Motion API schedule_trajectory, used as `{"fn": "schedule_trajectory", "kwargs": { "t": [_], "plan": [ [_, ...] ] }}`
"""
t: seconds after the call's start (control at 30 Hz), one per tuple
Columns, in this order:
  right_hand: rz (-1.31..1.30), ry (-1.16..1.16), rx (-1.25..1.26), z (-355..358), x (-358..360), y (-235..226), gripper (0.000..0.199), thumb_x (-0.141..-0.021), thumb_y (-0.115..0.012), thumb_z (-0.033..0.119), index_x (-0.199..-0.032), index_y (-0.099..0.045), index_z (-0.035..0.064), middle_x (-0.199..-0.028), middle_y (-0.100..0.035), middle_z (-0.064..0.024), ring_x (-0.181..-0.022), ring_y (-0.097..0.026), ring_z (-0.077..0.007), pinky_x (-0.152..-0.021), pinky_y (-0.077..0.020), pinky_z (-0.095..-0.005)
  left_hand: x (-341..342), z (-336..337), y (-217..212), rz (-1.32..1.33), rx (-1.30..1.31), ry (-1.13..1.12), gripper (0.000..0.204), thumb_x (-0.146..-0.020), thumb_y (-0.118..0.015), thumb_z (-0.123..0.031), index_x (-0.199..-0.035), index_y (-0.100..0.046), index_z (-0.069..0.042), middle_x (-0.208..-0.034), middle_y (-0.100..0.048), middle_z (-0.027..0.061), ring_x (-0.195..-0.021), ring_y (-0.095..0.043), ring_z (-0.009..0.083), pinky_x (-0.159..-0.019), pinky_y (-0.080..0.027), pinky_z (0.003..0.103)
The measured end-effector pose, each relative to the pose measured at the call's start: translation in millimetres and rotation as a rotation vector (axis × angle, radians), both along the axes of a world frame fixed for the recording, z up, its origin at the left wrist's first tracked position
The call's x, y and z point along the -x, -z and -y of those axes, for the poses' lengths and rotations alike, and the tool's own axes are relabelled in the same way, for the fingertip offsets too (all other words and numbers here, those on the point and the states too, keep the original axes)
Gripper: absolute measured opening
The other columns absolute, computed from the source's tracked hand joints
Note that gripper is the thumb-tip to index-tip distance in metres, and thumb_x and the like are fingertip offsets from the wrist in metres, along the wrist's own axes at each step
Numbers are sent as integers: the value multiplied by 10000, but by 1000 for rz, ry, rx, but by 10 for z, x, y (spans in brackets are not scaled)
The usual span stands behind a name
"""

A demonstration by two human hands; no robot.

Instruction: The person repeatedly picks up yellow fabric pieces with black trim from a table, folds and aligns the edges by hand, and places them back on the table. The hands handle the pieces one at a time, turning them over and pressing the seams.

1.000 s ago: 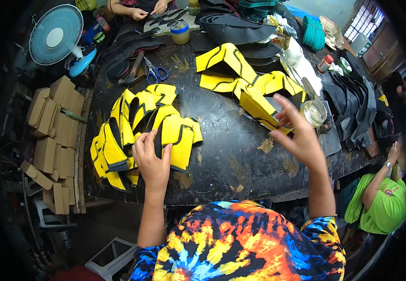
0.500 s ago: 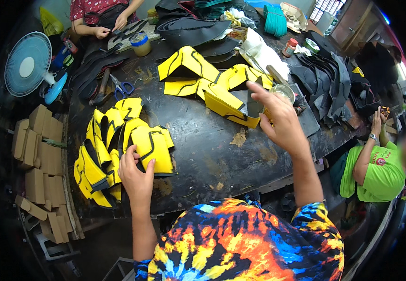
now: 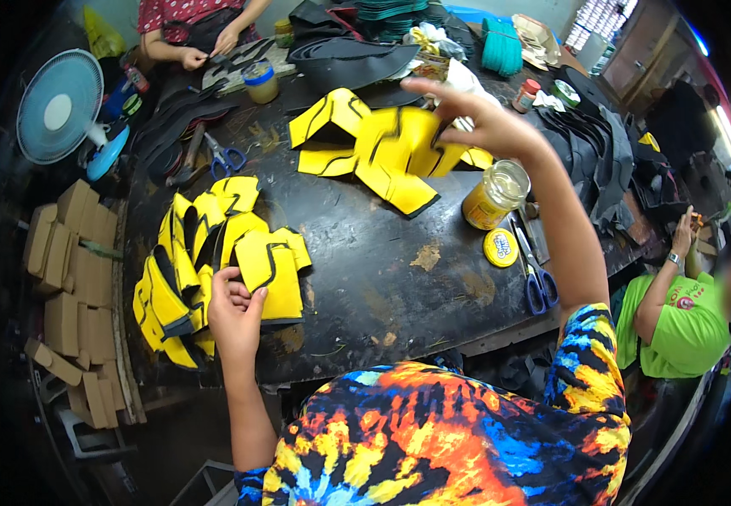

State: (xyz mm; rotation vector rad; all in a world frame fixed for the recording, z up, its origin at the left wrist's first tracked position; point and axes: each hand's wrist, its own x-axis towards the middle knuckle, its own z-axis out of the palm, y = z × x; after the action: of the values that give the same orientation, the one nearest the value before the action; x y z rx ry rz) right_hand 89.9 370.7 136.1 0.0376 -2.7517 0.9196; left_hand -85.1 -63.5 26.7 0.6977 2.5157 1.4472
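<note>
My left hand (image 3: 235,310) is closed at the near left, pinching the edge of a yellow piece with black trim (image 3: 269,282). That piece lies over a fanned pile of similar yellow pieces (image 3: 172,295). Farther back, my right hand (image 3: 488,122) is blurred, its index finger stretched out. The thumb lies against another yellow piece (image 3: 395,139), which is lifted and also blurred. Its other fingers are partly hidden. More folded yellow pieces (image 3: 327,118) lie behind and left of it. An open glass jar (image 3: 496,196) stands below my right forearm, beside its yellow lid (image 3: 500,247).
Scissors with blue handles (image 3: 538,287) lie near the lid; another blue-handled pair (image 3: 225,156) lies back left. Stacked black pieces (image 3: 593,160) cover the right side. A fan (image 3: 60,105) stands at the left. A person's hands (image 3: 209,51) work across the table; another person (image 3: 677,312) is at the right.
My right hand has moved up and left, and a yellow piece near it has risen the same way, uncovering the jar, lid and scissors. My left hand has shifted slightly left and nearer.
</note>
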Motion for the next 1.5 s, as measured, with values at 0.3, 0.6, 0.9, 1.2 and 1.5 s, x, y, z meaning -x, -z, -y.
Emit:
{"fn": "schedule_trajectory", "kwargs": {
  "t": [0.3,0.6,0.9,1.2,1.5],
  "plan": [
    [-109,709,-580,-811,-97,363,874,-814,-651,-22,-1599,-340,202,-1128,-678,-242,-1046,-673,-430,-928,-532,-495,-114,-6,46,898,-749,339,503,-934,-600,50,-1424,-488,45,-1325,-644,144,-1221,-635,217,-1077,-492,352],
    [-107,137,937,1878,-266,480,954,-913,-723,41,-1666,-144,136,-1094,-685,-113,-1024,-634,-136,-951,-515,-309,-866,-738,159,567,-884,631,691,-974,-703,-110,-1561,-342,-56,-1498,-503,100,-1383,-502,230,-1184,-372,412],
    [-128,441,241,1504,-824,279,817,-745,-888,198,-1474,-533,104,-1205,-696,-89,-1006,-671,-208,-895,-525,-345,-673,-897,183,1536,-892,480,546,-993,-635,-373,-1418,-552,-40,-1395,-640,123,-1310,-596,281,-1139,-432,489],
    [56,824,-671,640,-1101,465,453,-652,-911,474,-978,-837,169,-1472,-571,-128,-1425,-440,-345,-1080,-347,-569,-647,-723,186,1410,-1008,424,446,-968,-717,-182,-1381,-589,-71,-1325,-685,93,-1236,-652,250,-1085,-506,444],
    [-281,988,-731,930,-1364,411,480,-727,-886,261,-1163,-745,120,-1341,-646,-121,-1241,-579,-322,-1048,-419,-448,-617,-732,155,1250,-986,473,454,-970,-674,-26,-1400,-567,-124,-1325,-672,38,-1236,-644,216,-1086,-498,425]
  ]
}}
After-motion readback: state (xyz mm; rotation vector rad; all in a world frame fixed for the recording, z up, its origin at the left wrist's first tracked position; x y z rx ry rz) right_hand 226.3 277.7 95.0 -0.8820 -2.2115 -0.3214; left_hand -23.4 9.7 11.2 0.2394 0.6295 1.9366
